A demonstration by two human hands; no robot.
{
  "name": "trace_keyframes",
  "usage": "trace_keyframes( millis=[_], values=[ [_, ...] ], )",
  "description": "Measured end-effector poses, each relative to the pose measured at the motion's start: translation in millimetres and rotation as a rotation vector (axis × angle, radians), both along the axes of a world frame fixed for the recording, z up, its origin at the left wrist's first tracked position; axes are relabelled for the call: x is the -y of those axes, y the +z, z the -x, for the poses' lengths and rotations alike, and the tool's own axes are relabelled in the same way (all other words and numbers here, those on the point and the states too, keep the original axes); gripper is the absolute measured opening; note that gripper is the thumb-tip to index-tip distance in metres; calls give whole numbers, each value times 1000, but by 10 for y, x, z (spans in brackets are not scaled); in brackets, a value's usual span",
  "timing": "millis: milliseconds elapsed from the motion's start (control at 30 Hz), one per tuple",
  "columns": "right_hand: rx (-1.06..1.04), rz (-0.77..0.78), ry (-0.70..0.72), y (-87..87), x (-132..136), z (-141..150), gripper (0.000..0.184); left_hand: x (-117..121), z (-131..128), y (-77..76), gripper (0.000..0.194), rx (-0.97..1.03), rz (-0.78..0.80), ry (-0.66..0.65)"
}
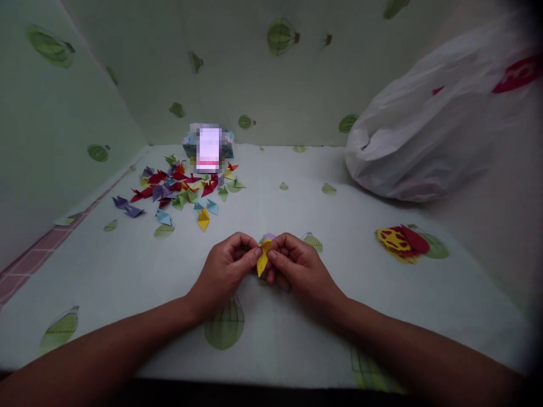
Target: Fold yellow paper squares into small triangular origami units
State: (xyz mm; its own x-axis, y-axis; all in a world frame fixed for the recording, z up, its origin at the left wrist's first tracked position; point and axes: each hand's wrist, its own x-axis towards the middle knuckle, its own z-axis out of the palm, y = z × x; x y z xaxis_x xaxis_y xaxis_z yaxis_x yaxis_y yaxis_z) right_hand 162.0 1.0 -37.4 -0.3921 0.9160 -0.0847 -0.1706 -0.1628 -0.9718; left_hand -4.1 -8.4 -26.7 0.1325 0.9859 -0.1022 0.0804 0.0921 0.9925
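Observation:
Between my two hands, near the middle of the table, is a small folded yellow paper crane (pixel 263 259). My left hand (pixel 232 261) pinches it from the left with thumb and forefinger. From the other side my right hand (pixel 297 261) grips its right part, thumb in front and fingers curled behind. Some purple paper (pixel 268 236) shows just behind the crane, partly covered by my fingers. Beyond my left hand lies a loose pile of folded paper cranes (pixel 169 189) in red, purple, green, blue and yellow, with a yellow one (pixel 203 219) at its near edge.
A lit, blurred-out screen (pixel 208 148) leans against a patterned box (pixel 229 144) behind the pile. Red and yellow cut-out pieces (pixel 401 243) lie at the right. A large white plastic bag (pixel 416 124) stands at the back right, against the wall (pixel 237 68).

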Motion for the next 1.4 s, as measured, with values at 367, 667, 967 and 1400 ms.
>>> trace_keyframes(
  millis=[367,667,967,1400],
  values=[
    [-1,17,23,5,-15,-8,19,17,-3,19,15,4,3,14],
    [54,6,26,-3,-19,-4,20,5,-1,30,16,-30,12,-15],
    [59,-9,32,33,-11,-13,25,-1,26,75,16,-164,-164,-15],
    [-62,134,133,40,-12,-48,27,-34,50,23,23,147,75,-174]
  ],
)
